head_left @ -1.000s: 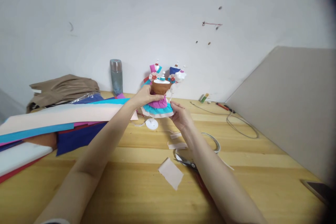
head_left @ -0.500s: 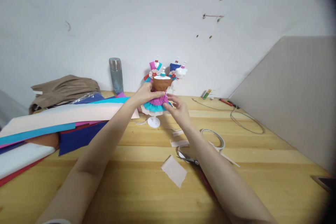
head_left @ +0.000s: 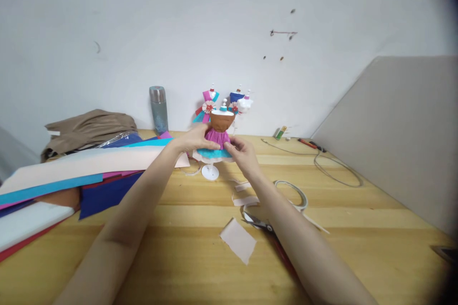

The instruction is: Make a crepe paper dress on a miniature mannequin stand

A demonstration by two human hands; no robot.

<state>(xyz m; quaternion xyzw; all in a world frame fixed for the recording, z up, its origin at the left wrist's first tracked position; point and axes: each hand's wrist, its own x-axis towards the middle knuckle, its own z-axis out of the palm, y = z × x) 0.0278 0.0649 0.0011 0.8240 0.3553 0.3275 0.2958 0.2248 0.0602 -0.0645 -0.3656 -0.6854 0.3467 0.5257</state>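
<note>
A miniature dress form (head_left: 222,114) with a white top stands upright on a round white base (head_left: 210,172). It wears a brown bodice (head_left: 220,122) over a layered skirt: a gathered magenta tier (head_left: 216,138), a turquoise tier (head_left: 214,153) below it and a pale hem. From the left, my left hand (head_left: 196,139) grips the magenta tier, its thumb lying across the front. On the right side, my right hand (head_left: 242,153) pinches the skirt's edge between thumb and fingers. Several other dressed forms, one with a pink-and-turquoise sash (head_left: 211,96), stand behind.
Scissors (head_left: 261,225), a pale paper piece (head_left: 238,240) and a tape roll (head_left: 291,193) lie near my right forearm. Coloured paper sheets (head_left: 89,162) and brown fabric (head_left: 89,131) cover the left side. A flask (head_left: 158,110) stands by the wall; a cable (head_left: 336,178) lies at right.
Both hands have slid lower on the skirt. My right fingers, earlier spread beside it, are now closed on its edge. The magenta tier hangs smoother, and the view has shifted slightly.
</note>
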